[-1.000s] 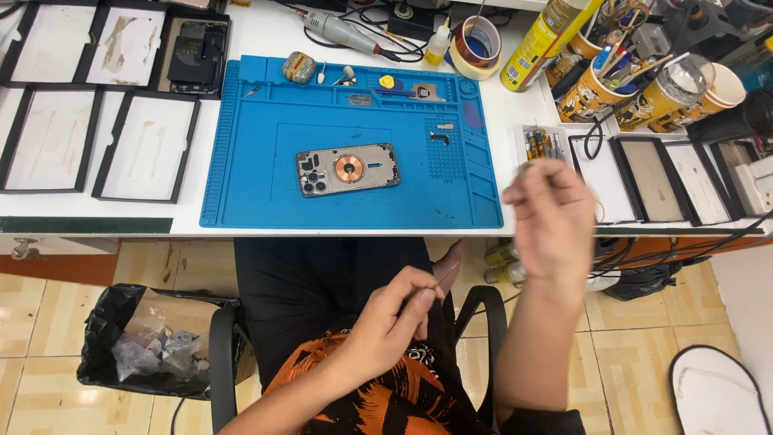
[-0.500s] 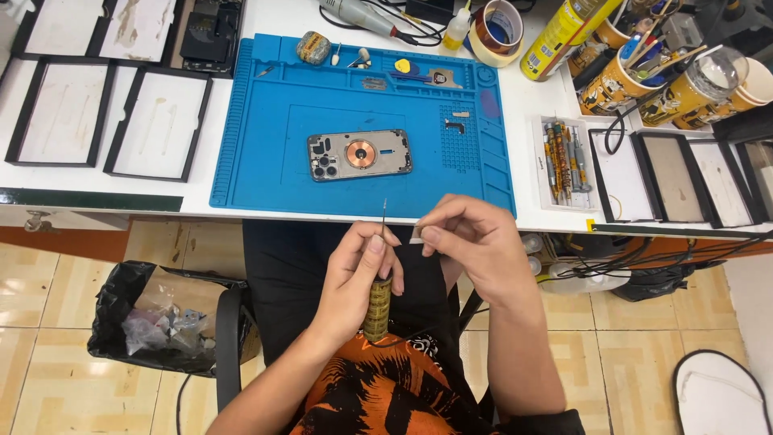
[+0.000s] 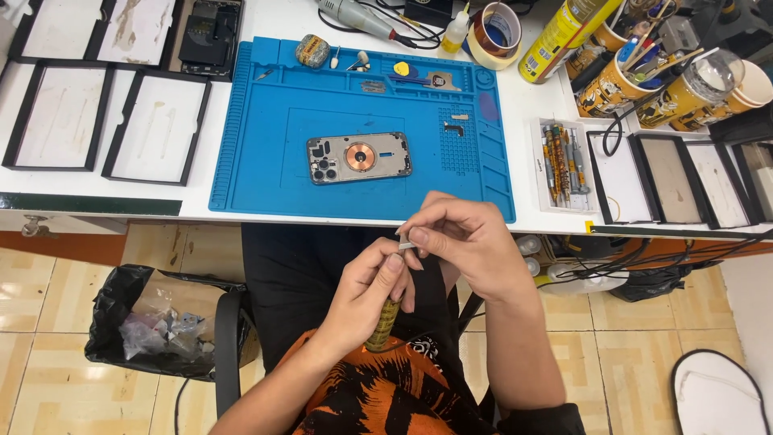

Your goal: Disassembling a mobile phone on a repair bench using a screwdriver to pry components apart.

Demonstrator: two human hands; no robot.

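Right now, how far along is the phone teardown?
Done: the phone lies opened on the blue mat, its coil and inner parts exposed. In hand: the left hand grips a screwdriver handle while the right hand pinches at its tip, apparently fitting a bit, over the lap. Left: the phone itself is untouched; spare bits sit in the tray.

**Operator: Visible Body and Clothing**

Left hand [image 3: 366, 294] and right hand [image 3: 463, 242]: bare, no gloves, rings or watch. Forearms: uncovered, no sleeves. Torso: black garment with orange print [image 3: 386, 391], below the hands. Legs: dark trousers [image 3: 290, 282], left of the hands.
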